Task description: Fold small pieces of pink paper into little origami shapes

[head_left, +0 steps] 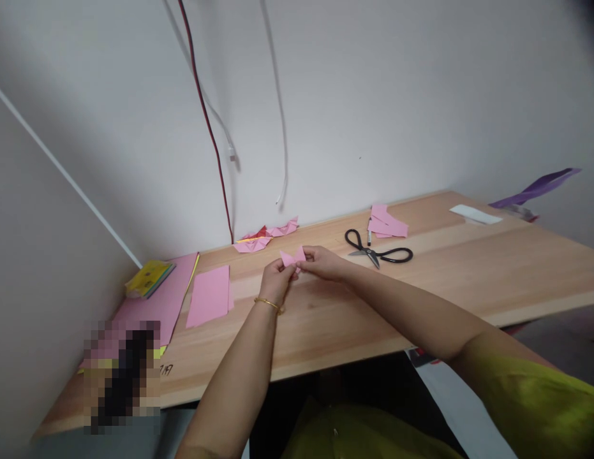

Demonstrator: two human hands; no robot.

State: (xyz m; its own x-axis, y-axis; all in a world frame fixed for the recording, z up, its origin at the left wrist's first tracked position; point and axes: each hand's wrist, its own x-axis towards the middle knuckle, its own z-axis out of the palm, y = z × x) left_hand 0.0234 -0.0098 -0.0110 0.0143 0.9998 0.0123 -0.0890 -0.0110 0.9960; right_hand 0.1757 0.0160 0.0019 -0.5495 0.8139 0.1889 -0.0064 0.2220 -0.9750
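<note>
A small folded pink paper [293, 257] with pointed corners is held between both hands above the wooden table [325, 325]. My left hand [276, 280], with a gold bracelet at the wrist, pinches its lower left side. On the right side, my right hand [320, 262] closes its thumb and fingers on the same paper. The two hands nearly meet, and the fingers cover the lower part of the paper. Behind them, near the wall, lie folded pink papers [252, 244], one with red and yellow on it.
Flat pink sheets [209, 296] lie left of my hands, beside large pink sheets [179, 280] and a yellow pack [148, 278]. Open black-handled scissors [371, 253], a pen [369, 236] and pink pieces [390, 224] are to the right. Cables [213, 137] hang along the wall.
</note>
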